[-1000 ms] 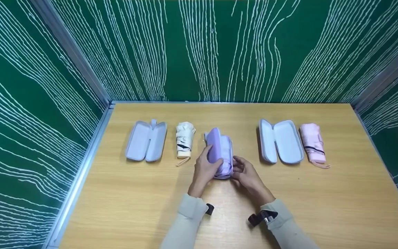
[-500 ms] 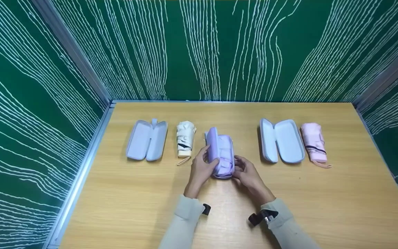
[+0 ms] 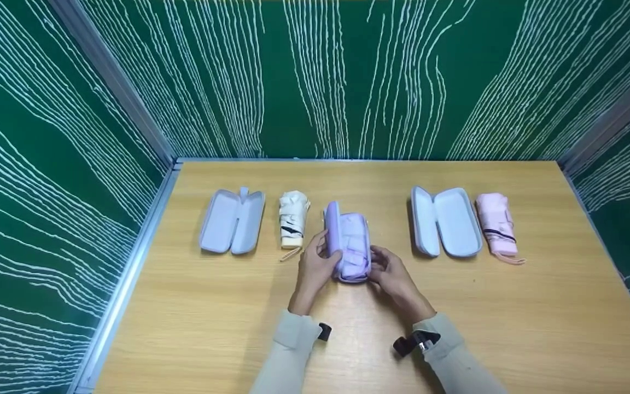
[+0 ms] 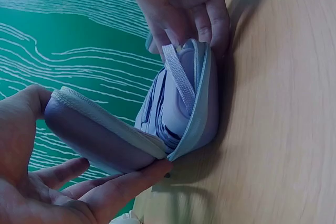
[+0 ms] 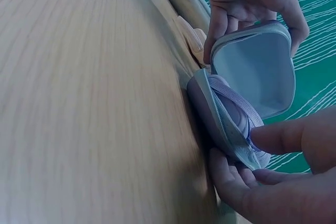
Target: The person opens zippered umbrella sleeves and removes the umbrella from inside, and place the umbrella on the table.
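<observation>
A purple zip case [image 3: 333, 227] stands half open mid-table, its lid raised on the left. Inside its base lies a folded lilac umbrella [image 3: 354, 250], its wrist strap [image 4: 179, 77] looped over the near end. My left hand [image 3: 315, 270] holds the lid between thumb and fingers. On the other side, my right hand [image 3: 397, 279] grips the base's near right corner. In the right wrist view, the right thumb [image 5: 278, 137] touches the umbrella's end by the strap, and the fingers [image 5: 231, 182] lie against the case's outer wall.
An open grey-lilac case [image 3: 233, 224] and a cream folded umbrella [image 3: 292, 219] lie to the left. To the right are an open pale blue case [image 3: 454, 221] and a pink folded umbrella [image 3: 495, 221]. Green walls with white lines [image 3: 304, 82] border the table [image 3: 194, 328].
My left hand has drawn the lid slightly to the left, so it stands wider and more of the lilac umbrella shows. The right hand has stayed at the base's corner.
</observation>
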Motion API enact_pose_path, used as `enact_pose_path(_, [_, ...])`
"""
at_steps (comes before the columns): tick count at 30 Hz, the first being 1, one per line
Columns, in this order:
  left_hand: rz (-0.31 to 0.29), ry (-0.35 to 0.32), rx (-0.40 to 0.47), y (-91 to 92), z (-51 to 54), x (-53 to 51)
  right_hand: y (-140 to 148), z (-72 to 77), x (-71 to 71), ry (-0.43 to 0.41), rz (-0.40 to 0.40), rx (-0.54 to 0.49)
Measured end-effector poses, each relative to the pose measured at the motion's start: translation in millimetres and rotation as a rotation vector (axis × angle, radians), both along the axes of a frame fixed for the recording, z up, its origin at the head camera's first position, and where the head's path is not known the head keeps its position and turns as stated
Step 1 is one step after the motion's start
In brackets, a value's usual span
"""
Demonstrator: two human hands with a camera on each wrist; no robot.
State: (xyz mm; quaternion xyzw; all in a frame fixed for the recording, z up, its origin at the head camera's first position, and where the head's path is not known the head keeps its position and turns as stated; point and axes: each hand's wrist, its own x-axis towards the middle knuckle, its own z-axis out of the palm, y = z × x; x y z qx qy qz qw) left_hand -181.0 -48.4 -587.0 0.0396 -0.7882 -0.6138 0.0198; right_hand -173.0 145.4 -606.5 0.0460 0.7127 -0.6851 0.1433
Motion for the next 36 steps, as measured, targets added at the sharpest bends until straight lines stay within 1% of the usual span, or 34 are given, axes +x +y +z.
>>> enact_pose_path(10, [0.02,-0.025,0.015,-6.5,-1.7,3.1,-1.1,1.4,-0.7,-0.014,-0.008,0.024])
enact_pose_path(18, [0.041,-0.02,0.053,-10.4,-2.9,5.1,-3.8,-0.7,0.8,-0.008,-0.004,-0.045])
enact_pose_path(22, [0.058,-0.041,0.061,-12.4,-3.3,5.5,-4.1,-1.0,0.6,-0.007,-0.015,-0.052])
enact_pose_path(27, [0.065,-0.053,0.046,-15.4,-3.3,5.6,-3.2,0.0,0.5,0.003,-0.009,-0.034])
enact_pose_path(31, [0.067,-0.061,0.05,-18.8,-3.8,6.1,-3.0,1.6,1.6,0.009,-0.001,-0.02])
enact_pose_path(36, [0.075,-0.074,0.062,-24.8,-2.8,6.6,-3.0,1.5,1.3,0.004,-0.012,-0.022])
